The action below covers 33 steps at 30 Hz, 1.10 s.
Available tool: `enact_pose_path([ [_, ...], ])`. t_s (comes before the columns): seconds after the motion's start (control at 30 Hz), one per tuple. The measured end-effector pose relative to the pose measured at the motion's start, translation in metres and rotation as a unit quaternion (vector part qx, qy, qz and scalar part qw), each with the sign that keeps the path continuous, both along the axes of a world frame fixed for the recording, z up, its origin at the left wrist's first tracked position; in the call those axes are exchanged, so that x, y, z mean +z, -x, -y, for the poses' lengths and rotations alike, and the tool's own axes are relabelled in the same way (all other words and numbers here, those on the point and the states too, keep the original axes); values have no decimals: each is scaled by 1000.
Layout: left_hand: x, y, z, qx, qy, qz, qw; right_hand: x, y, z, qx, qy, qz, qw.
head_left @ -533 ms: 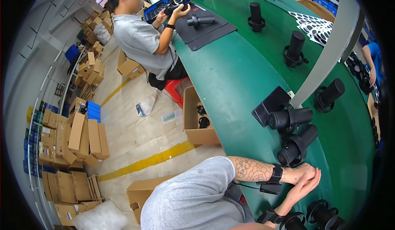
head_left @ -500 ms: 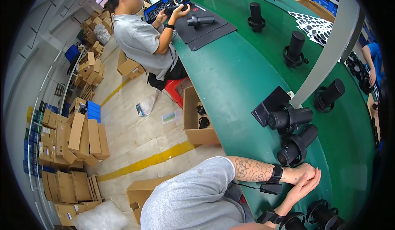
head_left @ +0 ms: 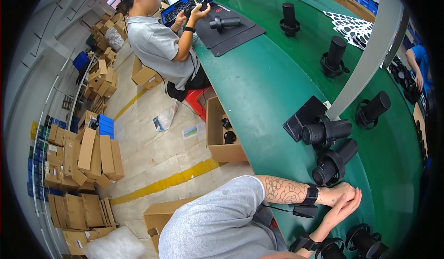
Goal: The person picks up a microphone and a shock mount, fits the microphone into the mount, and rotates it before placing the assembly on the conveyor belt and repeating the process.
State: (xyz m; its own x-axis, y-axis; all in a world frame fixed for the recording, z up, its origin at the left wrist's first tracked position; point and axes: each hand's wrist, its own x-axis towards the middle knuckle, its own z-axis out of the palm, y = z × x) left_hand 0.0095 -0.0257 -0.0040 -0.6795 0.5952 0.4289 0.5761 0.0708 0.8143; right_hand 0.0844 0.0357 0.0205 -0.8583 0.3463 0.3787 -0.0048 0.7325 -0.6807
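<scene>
My left hand (head_left: 336,194) and my right hand (head_left: 336,212) rest together at the green table's edge. The right hand's fingers are stretched side by side over the left hand. The left fingers are mostly hidden, and I see nothing held between the two hands. Black straps with small boxes circle both wrists. Just beyond the left hand, a black cylindrical microphone in a ring mount (head_left: 327,171) lies tilted, with a second microphone (head_left: 314,133) behind it. Close to my right forearm are further black ring-mounted microphones (head_left: 365,243), partly cut off by the rim.
A black flat pad (head_left: 305,118) lies by a grey post (head_left: 365,81). More microphones (head_left: 375,104) stand on the dark green strip. At the far left a co-worker (head_left: 159,46) handles a black part above a dark mat (head_left: 224,39). Cardboard boxes (head_left: 226,152) sit beside the table.
The microphones standing on the dark green strip have shifted slightly right and nearer. The co-worker's hands have moved slightly left. My own hands look unmoved.
</scene>
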Motion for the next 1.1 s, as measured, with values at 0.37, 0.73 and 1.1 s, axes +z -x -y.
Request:
enact_pose_path([
  [0.37,11,2,7,-16,-9,8,1000,3,2,2,-1,6,1,1000],
  [0.73,0,1,1,1,9,-4,1000,1,0,1,5,-1,2,1000],
  [1.1,0,2,2,-5,13,-1,1000,-2,1,0,5,-11,0,1000],
])
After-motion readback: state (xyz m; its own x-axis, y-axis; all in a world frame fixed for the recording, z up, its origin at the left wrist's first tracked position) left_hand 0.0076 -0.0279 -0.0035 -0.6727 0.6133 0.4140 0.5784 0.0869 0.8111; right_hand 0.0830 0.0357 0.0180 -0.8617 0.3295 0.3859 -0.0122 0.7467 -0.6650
